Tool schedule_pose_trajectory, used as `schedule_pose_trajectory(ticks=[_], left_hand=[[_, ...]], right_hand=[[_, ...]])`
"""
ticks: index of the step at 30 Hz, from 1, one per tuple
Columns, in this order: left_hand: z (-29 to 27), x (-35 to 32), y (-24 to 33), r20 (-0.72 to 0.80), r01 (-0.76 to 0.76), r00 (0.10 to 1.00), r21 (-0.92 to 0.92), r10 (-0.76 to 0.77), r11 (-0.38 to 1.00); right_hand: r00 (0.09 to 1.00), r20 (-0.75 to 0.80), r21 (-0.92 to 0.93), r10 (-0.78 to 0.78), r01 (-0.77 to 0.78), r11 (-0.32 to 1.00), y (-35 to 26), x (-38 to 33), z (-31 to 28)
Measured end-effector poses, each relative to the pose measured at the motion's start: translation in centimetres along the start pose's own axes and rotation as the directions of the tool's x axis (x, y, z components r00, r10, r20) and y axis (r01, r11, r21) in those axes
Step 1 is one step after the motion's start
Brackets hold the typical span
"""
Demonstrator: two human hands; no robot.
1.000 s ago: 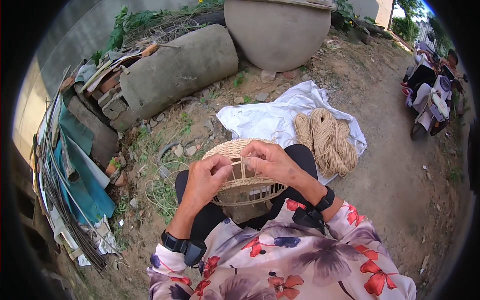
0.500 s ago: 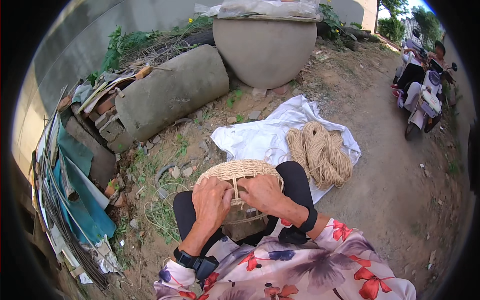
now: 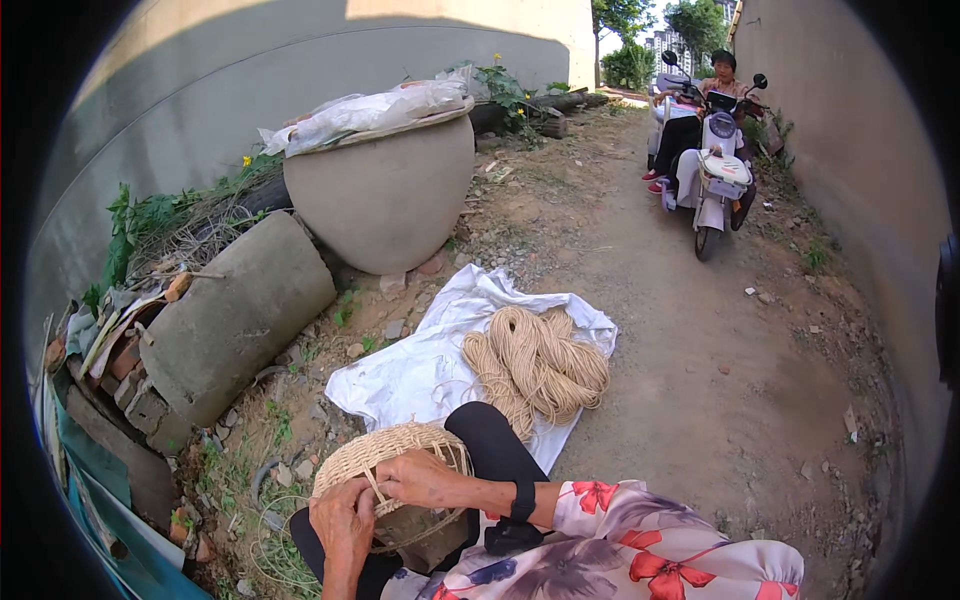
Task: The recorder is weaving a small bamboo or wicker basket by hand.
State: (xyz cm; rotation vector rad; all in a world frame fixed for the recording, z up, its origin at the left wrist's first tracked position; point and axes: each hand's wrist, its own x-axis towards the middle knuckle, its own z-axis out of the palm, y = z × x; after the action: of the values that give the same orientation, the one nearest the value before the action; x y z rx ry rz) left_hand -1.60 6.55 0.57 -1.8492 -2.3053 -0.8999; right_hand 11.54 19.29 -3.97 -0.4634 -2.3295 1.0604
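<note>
A pale straw-coloured woven basket (image 3: pixel 392 441) rests in my lap between my knees, its side open with upright strands and a thin rim loop. My left hand (image 3: pixel 343 525) is closed at the near left part of the weave, fingers bent. Just beside it, my right hand (image 3: pixel 422 479) pinches at the same upright strands. My fingertips nearly meet, and what fine strand lies between them is hidden. Past my right knee, thick coils of beige cord (image 3: pixel 540 368) lie on a white sheet (image 3: pixel 385 385).
A big round clay-grey vat (image 3: pixel 385 190) with plastic on its lid and a fallen concrete pipe (image 3: pixel 240 318) stand to the left. A person sits on a white scooter (image 3: pixel 716 180) on the dirt path (image 3: pixel 680 370). Loose thin strands (image 3: pixel 275 555) lie left of my knees.
The view has swung to the right, so the basket and hands appear lower and further left. Both hands stay at the basket's strands, and my right hand lies closer over the left.
</note>
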Motion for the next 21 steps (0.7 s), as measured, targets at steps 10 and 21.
schedule_pose_trajectory(ticks=[10,21], left_hand=[[-2.2,-1.5,1.3,0.061,-0.227,0.973,0.054,0.224,0.972],[-2.3,-0.6,1.0,0.1,-0.081,0.991,-0.054,0.086,0.995]], right_hand=[[1.0,-0.013,-0.082,-0.004,0.003,0.997,-0.2,-2.9,-2.0],[0.997,-0.077,0.101,0.012,-0.005,0.995,0.8,-1.7,-2.9]])
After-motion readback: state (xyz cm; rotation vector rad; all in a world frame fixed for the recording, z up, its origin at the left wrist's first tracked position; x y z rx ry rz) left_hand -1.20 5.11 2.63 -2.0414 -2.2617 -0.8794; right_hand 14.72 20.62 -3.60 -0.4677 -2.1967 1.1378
